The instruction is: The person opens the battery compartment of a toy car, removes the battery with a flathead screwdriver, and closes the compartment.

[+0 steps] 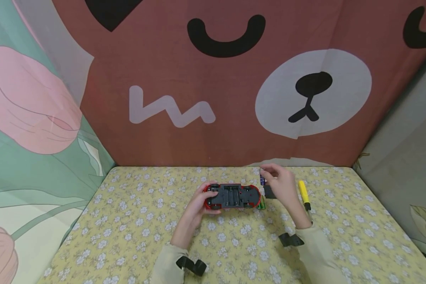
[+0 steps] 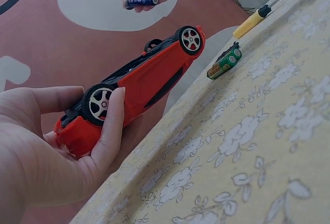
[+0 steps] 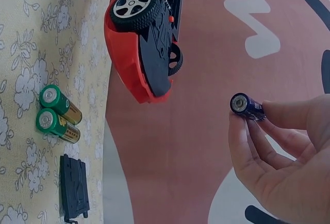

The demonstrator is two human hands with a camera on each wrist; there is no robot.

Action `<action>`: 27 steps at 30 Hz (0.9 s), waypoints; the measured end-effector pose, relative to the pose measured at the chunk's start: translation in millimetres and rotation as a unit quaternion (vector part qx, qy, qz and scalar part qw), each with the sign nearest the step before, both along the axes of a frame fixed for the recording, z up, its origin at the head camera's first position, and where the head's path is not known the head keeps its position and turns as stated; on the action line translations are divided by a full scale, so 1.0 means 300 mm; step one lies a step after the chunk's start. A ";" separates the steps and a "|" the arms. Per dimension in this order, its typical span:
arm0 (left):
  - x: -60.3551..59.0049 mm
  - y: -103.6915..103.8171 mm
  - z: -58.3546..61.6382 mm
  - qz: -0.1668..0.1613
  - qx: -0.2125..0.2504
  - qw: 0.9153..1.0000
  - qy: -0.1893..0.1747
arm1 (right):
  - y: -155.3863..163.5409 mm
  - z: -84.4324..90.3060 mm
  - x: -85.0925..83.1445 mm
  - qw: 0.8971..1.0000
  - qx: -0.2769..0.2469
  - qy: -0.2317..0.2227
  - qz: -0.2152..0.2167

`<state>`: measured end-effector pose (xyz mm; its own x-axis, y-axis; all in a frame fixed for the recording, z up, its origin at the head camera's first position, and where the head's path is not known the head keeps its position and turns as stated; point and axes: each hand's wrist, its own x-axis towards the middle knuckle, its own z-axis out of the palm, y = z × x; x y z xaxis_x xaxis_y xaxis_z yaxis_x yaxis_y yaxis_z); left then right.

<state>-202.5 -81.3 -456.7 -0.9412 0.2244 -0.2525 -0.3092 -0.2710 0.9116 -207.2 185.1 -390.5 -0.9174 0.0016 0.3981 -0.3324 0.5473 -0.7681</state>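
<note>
On the flowered tablecloth [image 1: 135,221] the left hand [image 1: 198,203] grips one end of the upturned red toy car [image 1: 232,196], two green batteries [image 3: 58,113] and a black cover [image 3: 73,187] lie beside it, and beyond, the right hand [image 1: 282,185] pinches a blue battery [image 3: 246,105] near the yellow screwdriver [image 1: 304,194].

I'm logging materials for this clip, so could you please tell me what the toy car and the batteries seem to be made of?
The car looks like moulded plastic: glossy red shell, matte black underside, silver-painted wheel hubs. The blue battery in the right hand and the two green batteries on the cloth seem to be metal cells in shiny printed wrap, with bare silvery ends.
</note>
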 end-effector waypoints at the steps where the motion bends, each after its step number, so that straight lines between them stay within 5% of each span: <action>1: 0.000 0.000 0.000 0.001 -0.001 1.000 0.000 | 0.002 0.000 0.000 1.000 -0.002 -0.001 0.000; 27: 0.004 -0.002 0.005 0.002 -0.006 1.000 0.002 | 0.040 0.001 -0.011 0.999 -0.025 -0.035 -0.013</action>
<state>-201.2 -82.0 -455.3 -0.9431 0.2180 -0.2512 -0.3043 -0.2604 0.9163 -210.4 197.0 -390.1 -0.9421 0.0438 0.3326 -0.2637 0.5159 -0.8150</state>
